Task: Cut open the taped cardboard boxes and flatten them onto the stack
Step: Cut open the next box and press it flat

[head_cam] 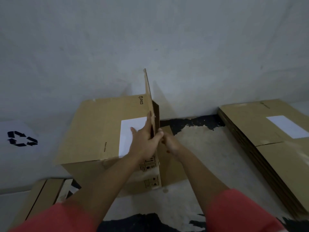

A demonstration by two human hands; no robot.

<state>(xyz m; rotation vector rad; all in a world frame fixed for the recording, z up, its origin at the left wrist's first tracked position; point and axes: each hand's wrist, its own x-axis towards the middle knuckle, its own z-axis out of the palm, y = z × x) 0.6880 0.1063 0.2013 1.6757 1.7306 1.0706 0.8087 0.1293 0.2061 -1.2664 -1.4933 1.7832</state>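
The left hand (144, 141) pinches the raised flap (149, 96) of the PICO box (93, 131), steadying it; the right hand (171, 145) curls its fingers, contents hidden.

A bare storeroom or recycling corner; the far wall (184, 47) is plain grey plaster; the floor (209, 156) is worn, its black paint flaking; flattened cardboard (267, 148) is stacked at right; a recycling sign (21, 138) shows at left.

Floor (209, 148) open between box (100, 128), flattened stack (267, 139).
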